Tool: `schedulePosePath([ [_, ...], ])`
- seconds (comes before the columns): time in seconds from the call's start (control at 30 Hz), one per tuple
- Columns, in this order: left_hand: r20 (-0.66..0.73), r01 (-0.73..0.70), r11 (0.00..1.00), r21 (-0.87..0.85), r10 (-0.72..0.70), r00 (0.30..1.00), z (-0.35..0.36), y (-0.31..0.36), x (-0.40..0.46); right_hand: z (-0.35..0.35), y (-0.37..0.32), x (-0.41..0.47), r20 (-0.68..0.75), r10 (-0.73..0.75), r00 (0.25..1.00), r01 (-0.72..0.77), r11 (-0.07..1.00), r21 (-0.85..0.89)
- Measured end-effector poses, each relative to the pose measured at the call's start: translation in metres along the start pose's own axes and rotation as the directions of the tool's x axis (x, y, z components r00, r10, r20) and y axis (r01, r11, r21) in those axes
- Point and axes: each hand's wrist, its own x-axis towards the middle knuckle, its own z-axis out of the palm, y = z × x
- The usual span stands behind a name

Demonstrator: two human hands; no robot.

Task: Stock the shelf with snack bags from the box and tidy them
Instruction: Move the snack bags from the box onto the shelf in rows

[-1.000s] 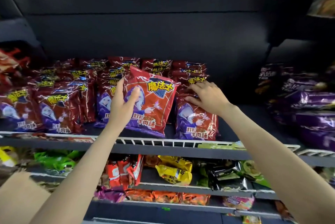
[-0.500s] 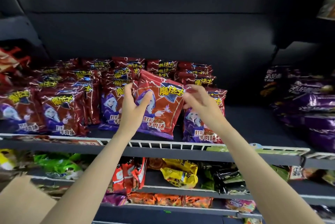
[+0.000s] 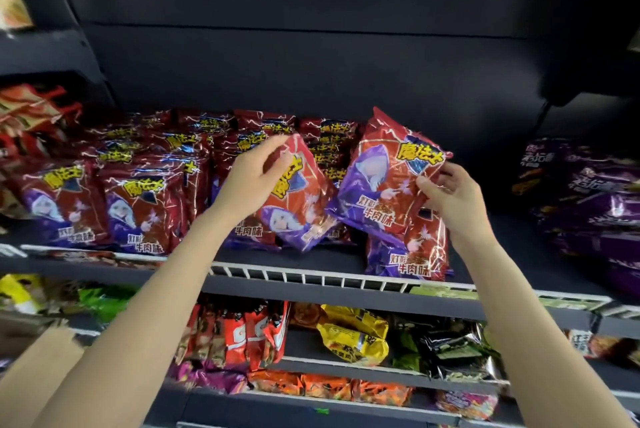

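At the middle of the dark shelf (image 3: 346, 259), just behind its white wire front rail (image 3: 311, 277), the person holds two red-and-purple snack bags at once. Left hand (image 3: 251, 181): its grip is closed over the top edge of one bag (image 3: 299, 209), fingers curled across the upper corner, and the tilted bag leans with its lower end down near the shelf board. Right hand (image 3: 450, 199): thumb and fingers pinch the right edge of a second bag (image 3: 384, 181), which is lifted clear and slanted, its top corner pointing up and to the left. The two held bags sit just beside each other, their lower corners close or touching; I cannot tell which.

Directly below the lifted bag, a third bag of the same kind (image 3: 408, 251) stands upright on the shelf close behind the rail. To the left, rows of matching bags (image 3: 138, 206) stand upright in files running back toward the dark rear panel, and more of them fill the space behind the two hands. Off to the right, well apart, purple bags (image 3: 588, 206) lie stacked on the same level.

Under this shelf, a lower tier carries red packets (image 3: 249, 334), a yellow bag (image 3: 353, 334) and dark foil bags (image 3: 457, 355). A bit of brown cardboard (image 3: 31, 368) shows at the lower left corner.
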Motion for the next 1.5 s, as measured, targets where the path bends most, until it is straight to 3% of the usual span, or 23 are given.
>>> schedulePosePath([
  [0.1,0.303,-0.198,0.928,0.316,0.099,0.948,0.003,0.013,0.018,-0.004,-0.002,-0.002,0.059,-0.026,0.998,0.028,0.999,-0.033],
  [0.17,0.402,-0.295,0.848,0.44,0.108,0.909,0.017,0.015,0.027,-0.005,-0.003,-0.005,0.093,-0.047,0.995,0.055,0.995,-0.085],
  [0.33,0.281,-0.386,0.81,0.442,0.283,0.917,0.043,0.011,0.041,0.001,0.0,-0.012,0.013,-0.063,0.998,0.064,0.993,-0.098],
  [0.43,0.069,-0.281,0.888,0.365,0.275,0.959,0.033,-0.005,0.03,0.012,0.002,-0.014,0.013,-0.075,0.997,0.076,0.983,-0.166],
  [0.5,-0.029,-0.138,0.972,0.193,0.146,0.989,0.024,-0.013,0.009,0.027,0.002,-0.016,0.061,-0.098,0.993,0.11,0.96,-0.256],
  [0.6,0.055,0.115,0.992,-0.043,-0.112,0.992,0.022,-0.02,-0.023,0.056,0.003,-0.019,0.132,-0.137,0.982,0.178,0.903,-0.39],
  [0.73,0.234,0.244,0.968,-0.06,-0.224,0.946,0.032,-0.023,-0.044,0.077,0.007,-0.019,0.211,-0.112,0.971,0.217,0.788,-0.577],
  [0.9,0.216,0.383,0.913,-0.14,-0.349,0.912,0.043,-0.023,-0.051,0.074,0.015,-0.021,0.255,-0.044,0.966,0.21,0.709,-0.673],
  [1.13,0.044,0.301,0.882,-0.362,-0.307,0.951,0.066,-0.016,-0.038,0.079,0.01,-0.022,0.13,-0.147,0.981,0.194,0.635,-0.748],
  [1.23,0.091,0.357,0.867,-0.349,-0.348,0.933,0.07,-0.025,-0.041,0.078,0.009,-0.029,0.129,-0.144,0.981,0.189,0.575,-0.796],
  [1.33,0.105,0.365,0.889,-0.276,-0.35,0.931,0.067,-0.028,-0.051,0.075,0.016,-0.037,0.118,-0.174,0.978,0.203,0.637,-0.744],
  [1.4,0.035,0.317,0.924,-0.212,-0.317,0.948,0.06,-0.023,-0.059,0.072,0.021,-0.045,0.117,-0.313,0.943,0.309,0.685,-0.66],
  [1.5,-0.091,0.236,0.962,-0.137,-0.25,0.964,0.036,-0.014,-0.076,0.072,0.02,-0.062,0.147,-0.555,0.819,0.537,0.651,-0.536],
])
